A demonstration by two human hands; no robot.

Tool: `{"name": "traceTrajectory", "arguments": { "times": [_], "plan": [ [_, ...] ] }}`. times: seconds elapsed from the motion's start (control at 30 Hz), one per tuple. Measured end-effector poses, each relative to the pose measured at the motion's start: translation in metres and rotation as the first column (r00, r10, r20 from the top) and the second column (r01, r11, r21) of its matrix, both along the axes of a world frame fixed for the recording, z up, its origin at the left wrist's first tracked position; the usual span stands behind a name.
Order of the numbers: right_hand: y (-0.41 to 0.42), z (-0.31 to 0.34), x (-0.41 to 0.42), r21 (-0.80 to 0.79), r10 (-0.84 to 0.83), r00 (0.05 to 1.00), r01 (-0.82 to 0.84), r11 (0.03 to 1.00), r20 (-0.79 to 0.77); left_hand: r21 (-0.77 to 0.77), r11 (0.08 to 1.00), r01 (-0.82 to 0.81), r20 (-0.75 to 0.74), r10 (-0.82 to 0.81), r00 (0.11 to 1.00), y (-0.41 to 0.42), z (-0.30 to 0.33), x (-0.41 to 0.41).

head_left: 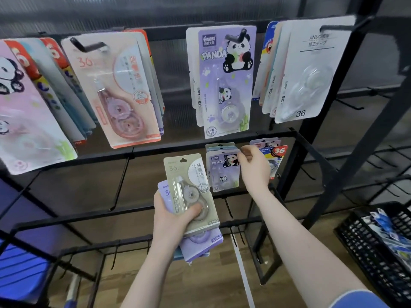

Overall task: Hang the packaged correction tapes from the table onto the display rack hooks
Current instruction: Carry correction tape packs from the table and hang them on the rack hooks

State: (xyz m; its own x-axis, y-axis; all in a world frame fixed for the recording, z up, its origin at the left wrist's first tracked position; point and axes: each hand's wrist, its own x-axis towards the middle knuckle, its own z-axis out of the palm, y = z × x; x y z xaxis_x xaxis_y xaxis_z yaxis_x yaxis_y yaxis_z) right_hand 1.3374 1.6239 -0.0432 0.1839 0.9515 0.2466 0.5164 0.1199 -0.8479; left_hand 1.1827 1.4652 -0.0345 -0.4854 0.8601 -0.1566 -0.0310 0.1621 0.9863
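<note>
The right hand (253, 165) pinches the top of a purple panda pack (223, 172) at its hook on the display rack (295, 138), seating it, while the left hand (175, 215) grips a stack topped by a beige correction-tape pack (189, 187) just left of that panda pack, likely to hang next.

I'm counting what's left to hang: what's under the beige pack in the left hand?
Under the beige pack, the left hand holds a purple pack, its edges showing. A bluish edge peeks out lower still; how many more are covered cannot be seen.
</note>
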Motion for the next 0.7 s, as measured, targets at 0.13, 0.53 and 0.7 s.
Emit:
{"name": "traceTrajectory", "arguments": {
  "times": [0.13, 0.53, 0.7],
  "plan": [
    [-0.024, 0.008, 0.001, 0.085, 0.123, 0.991, -0.120, 0.989, -0.041, 0.015, 0.997, 0.071, 0.010, -0.072, 0.997, -0.001, -0.001, 0.001],
    [-0.059, 0.019, 0.015, -0.120, 0.374, 0.785, -0.487, 0.865, -0.494, -0.044, 0.966, 0.256, 0.040, -0.254, 0.966, -0.005, -0.003, 0.046],
    [-0.054, 0.013, 0.040, -0.148, 0.326, 0.801, -0.451, 0.880, -0.503, -0.020, 0.980, 0.196, 0.078, -0.194, 0.978, -0.001, -0.011, 0.085]
  ]
}}
